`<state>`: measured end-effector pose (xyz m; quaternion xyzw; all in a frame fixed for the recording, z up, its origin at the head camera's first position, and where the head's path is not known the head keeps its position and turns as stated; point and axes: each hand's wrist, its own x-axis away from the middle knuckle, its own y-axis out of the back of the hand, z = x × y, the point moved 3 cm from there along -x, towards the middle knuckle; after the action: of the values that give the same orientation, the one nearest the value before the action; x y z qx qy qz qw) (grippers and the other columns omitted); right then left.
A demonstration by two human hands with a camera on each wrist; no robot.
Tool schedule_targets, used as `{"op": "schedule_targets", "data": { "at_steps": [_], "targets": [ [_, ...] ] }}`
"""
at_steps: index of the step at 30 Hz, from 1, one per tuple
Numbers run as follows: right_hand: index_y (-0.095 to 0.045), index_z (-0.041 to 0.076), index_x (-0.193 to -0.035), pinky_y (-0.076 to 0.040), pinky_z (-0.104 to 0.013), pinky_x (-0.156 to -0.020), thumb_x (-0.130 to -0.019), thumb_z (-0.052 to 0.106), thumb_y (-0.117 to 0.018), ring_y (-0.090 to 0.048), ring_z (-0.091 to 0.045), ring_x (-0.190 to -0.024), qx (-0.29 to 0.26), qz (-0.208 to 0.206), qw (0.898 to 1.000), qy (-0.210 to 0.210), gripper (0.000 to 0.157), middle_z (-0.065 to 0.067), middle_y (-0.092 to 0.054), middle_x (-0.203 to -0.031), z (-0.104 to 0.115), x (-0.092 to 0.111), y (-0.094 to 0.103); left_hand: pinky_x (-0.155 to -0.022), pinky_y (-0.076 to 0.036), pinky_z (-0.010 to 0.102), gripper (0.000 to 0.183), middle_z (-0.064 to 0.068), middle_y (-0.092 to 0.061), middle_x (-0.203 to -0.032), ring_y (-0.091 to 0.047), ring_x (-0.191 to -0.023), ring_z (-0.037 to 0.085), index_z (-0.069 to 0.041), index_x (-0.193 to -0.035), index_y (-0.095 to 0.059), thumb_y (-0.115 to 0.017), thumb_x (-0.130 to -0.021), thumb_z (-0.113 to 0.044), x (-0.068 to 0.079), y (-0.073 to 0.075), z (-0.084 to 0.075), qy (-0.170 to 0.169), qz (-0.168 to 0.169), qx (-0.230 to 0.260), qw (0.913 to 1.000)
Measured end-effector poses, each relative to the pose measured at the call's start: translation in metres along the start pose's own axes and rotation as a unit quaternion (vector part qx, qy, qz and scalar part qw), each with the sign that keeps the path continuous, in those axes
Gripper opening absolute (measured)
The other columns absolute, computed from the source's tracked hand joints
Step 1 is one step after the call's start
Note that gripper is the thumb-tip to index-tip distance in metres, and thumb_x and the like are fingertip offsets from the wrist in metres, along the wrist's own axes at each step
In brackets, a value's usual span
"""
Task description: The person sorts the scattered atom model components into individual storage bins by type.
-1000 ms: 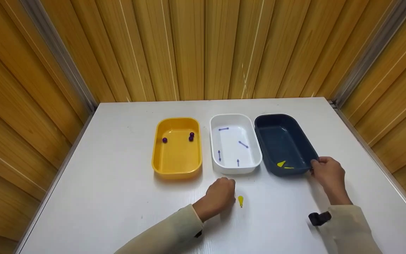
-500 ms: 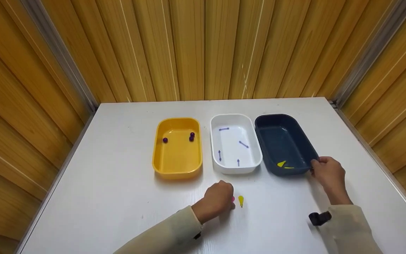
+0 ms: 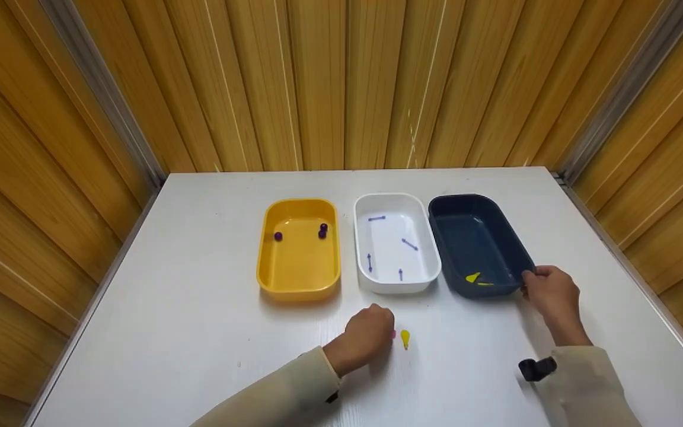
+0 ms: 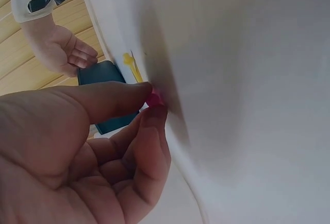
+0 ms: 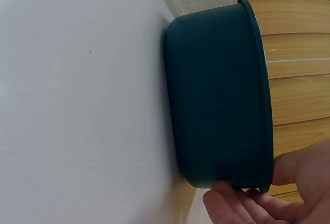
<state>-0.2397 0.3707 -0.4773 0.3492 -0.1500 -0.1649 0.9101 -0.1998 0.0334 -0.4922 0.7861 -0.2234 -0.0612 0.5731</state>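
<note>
Between thumb and index finger, my left hand (image 3: pixel 365 332) pinches a small pink piece (image 4: pixel 154 98) close to the white tabletop; the fingers hide much of it. Just right of those fingertips lies a yellow piece (image 3: pixel 405 339), rounded at one end and narrow at the other. My right hand (image 3: pixel 554 296) grips the near right corner of the dark blue tray (image 5: pixel 219 95), its thumb at the rim and its fingers against the outer wall. Two yellow pieces (image 3: pixel 472 277) lie in that tray's near end.
Left of the dark blue tray stands a white tray (image 3: pixel 398 287) with several thin purple sticks (image 3: pixel 409 244). Further left is a yellow tray (image 3: pixel 298 295) holding three dark purple balls (image 3: pixel 278 236). Wood-patterned walls (image 3: pixel 341 83) border the table at the back and sides.
My left hand has drawn back slightly toward me, and pink now shows at its fingertips where none was visible a second ago. My right hand has stayed at the dark blue tray's corner.
</note>
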Motion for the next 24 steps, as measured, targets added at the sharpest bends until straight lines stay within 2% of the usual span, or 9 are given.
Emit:
{"op": "schedule_targets", "data": {
  "at_steps": [3,9,15,18,24],
  "targets": [
    [-0.052,-0.012,-0.136,-0.054,-0.021,-0.062,-0.103,0.028,-0.050,-0.073,-0.014,-0.077,-0.001,0.002,1.000,-0.001,0.051,-0.026,-0.072,-0.113,-0.0001,0.0003,0.0001,-0.061,-0.055,0.030,0.010,0.007,-0.067,-0.077,-0.052,-0.061,0.013,-0.003,-0.091,-0.074,-0.069,-0.094,-0.011,-0.0004,-0.0001,-0.0002,-0.006,-0.001,-0.005,1.0000],
    [-0.051,-0.011,-0.136,-0.054,-0.021,-0.062,-0.103,0.028,-0.050,-0.073,-0.015,-0.078,-0.005,0.001,1.000,-0.006,0.051,-0.027,-0.071,-0.116,-0.0002,0.0000,0.0003,-0.054,-0.049,0.028,0.010,0.005,-0.060,-0.070,-0.047,-0.058,0.015,-0.002,-0.090,-0.072,-0.066,-0.095,-0.008,-0.0017,0.0012,-0.0003,0.001,0.009,-0.012,0.9999],
    [-0.051,-0.011,-0.137,-0.055,-0.020,-0.062,-0.103,0.027,-0.050,-0.073,-0.014,-0.080,-0.011,0.001,1.000,-0.006,0.051,-0.030,-0.068,-0.121,0.0004,-0.0003,0.0003,-0.054,-0.049,0.029,0.012,0.005,-0.061,-0.071,-0.047,-0.059,0.015,-0.004,-0.084,-0.070,-0.068,-0.094,-0.011,-0.0028,0.0049,-0.0007,-0.006,-0.018,-0.008,0.9998],
    [-0.051,-0.011,-0.137,-0.055,-0.020,-0.063,-0.103,0.027,-0.050,-0.072,-0.013,-0.078,-0.013,0.001,1.000,-0.009,0.051,-0.030,-0.068,-0.121,0.0001,-0.0009,0.0005,-0.056,-0.051,0.029,0.013,0.006,-0.063,-0.073,-0.049,-0.060,0.014,-0.004,-0.087,-0.071,-0.069,-0.095,-0.014,-0.0032,0.0069,-0.0011,-0.010,-0.027,0.005,0.9996],
    [-0.050,-0.011,-0.138,-0.056,-0.021,-0.063,-0.103,0.027,-0.050,-0.072,-0.012,-0.078,-0.010,0.008,1.000,-0.015,0.052,-0.030,-0.068,-0.122,-0.0021,-0.0020,0.0000,-0.058,-0.050,0.025,0.015,0.004,-0.065,-0.076,-0.051,-0.062,0.013,-0.004,-0.097,-0.073,-0.068,-0.097,-0.018,-0.0045,0.0078,-0.0024,-0.005,-0.010,0.021,0.9997]
  ]
}}
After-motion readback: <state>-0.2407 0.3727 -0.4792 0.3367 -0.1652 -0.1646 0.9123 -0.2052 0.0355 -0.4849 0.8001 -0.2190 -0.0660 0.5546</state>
